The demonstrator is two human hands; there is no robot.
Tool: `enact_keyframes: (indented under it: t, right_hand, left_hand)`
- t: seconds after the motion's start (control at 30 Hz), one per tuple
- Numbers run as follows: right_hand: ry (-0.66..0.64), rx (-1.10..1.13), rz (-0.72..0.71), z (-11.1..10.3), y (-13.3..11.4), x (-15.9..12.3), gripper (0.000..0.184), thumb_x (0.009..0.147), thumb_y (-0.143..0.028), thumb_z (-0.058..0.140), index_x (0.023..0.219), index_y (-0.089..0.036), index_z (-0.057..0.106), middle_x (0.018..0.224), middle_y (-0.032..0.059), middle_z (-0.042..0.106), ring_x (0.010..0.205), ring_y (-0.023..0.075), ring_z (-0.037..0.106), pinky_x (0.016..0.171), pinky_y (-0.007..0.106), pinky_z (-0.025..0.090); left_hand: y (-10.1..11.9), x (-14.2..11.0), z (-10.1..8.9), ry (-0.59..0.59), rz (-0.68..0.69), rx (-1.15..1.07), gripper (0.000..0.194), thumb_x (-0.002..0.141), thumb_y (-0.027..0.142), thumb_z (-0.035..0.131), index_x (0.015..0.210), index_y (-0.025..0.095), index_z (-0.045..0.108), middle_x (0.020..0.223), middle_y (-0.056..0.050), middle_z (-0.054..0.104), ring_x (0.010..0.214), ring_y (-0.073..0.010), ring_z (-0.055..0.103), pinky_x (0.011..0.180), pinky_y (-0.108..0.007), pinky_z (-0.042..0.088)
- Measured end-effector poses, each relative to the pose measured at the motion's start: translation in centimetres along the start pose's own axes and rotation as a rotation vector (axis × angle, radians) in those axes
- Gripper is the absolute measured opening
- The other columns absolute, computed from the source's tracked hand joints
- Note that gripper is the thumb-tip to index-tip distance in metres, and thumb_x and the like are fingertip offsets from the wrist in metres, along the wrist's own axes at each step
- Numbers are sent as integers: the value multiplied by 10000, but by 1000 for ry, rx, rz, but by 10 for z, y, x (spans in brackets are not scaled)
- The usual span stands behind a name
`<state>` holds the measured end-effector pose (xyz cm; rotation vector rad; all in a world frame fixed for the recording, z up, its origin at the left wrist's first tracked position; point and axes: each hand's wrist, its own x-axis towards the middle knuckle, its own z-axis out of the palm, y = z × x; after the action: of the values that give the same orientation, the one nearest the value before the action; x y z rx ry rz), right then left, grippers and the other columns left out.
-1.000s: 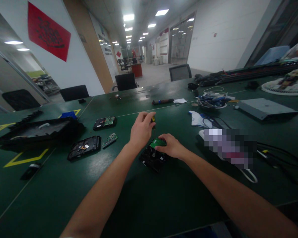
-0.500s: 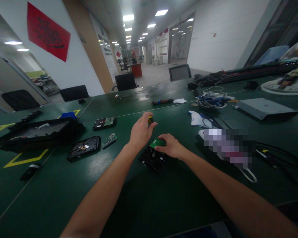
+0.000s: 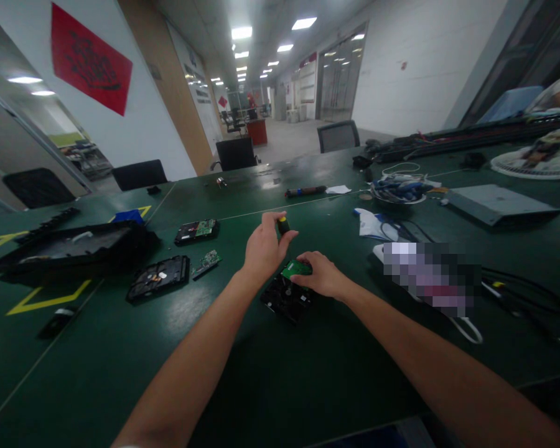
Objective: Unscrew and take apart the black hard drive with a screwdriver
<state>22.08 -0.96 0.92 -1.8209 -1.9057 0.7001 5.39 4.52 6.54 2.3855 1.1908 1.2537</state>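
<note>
A black hard drive point(image 3: 285, 297) with a green circuit board point(image 3: 295, 269) on top lies on the dark green table point(image 3: 270, 373) in front of me. My right hand point(image 3: 321, 275) rests on the drive's far right corner, fingers curled over the board and holding it down. My left hand point(image 3: 264, 246) is closed around the black and yellow handle of a small screwdriver point(image 3: 284, 225), held upright above the drive's far edge. The screwdriver's shaft is mostly hidden behind my fingers.
To the left lie another hard drive point(image 3: 196, 231), an opened drive point(image 3: 158, 277), a loose small circuit board point(image 3: 206, 262) and a black tray point(image 3: 70, 246). A cable bundle point(image 3: 399, 188), a flat grey device point(image 3: 497, 204) and cords point(image 3: 518, 298) sit on the right. Chairs stand beyond the table.
My left hand's fingers have shifted round the screwdriver handle, which now tilts slightly; the hand stays above the drive. My right hand and the drive have not moved.
</note>
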Motion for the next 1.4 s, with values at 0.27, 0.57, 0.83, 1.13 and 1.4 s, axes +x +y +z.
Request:
enact_keyframes:
  t: [0.27,0.57,0.83,1.13,1.4]
  right_hand:
    - [8,29,34,-4,-6,-4,509,842,-447,797,1273,-212,661,1312,126,644,1209,305,629,1008,417,486]
    - [1,20,12,-2,-2,-2,530,850,-454,788,1297,-208,644,1326,133,641,1261,323,601,1031,445,467]
    - [22,35,31,-2,-5,-3,484,844,-422,806,1256,-210,666,1288,126,656,1174,289,640,990,417,486]
    - [8,17,27,-4,-7,-4,506,848,-444,804,1273,-206,666,1283,126,656,1195,296,635,996,417,481]
    - [-9,18,15,-3,-3,-2,520,862,-452,777,1294,-195,641,1316,134,638,1242,308,604,1037,447,460]
  left_hand:
    - [6,1,-9,-11,144,144,342,999,133,557,1323,217,625,1277,-129,662,1208,-260,639,1026,-431,548]
    - [4,-1,-2,-33,-10,108,454,943,353,739,1307,187,525,1269,-161,707,1173,-308,701,987,-471,570]
    - [13,0,-8,-50,56,178,289,997,225,612,1282,210,569,1255,-134,674,1171,-280,657,998,-454,553]
    - [12,0,-7,-72,31,216,394,1033,240,549,1420,175,521,1323,-168,671,1223,-296,657,1034,-455,539]
    - [15,0,-8,-116,-88,209,397,993,320,660,1338,189,513,1189,-148,726,1069,-307,721,907,-459,585]
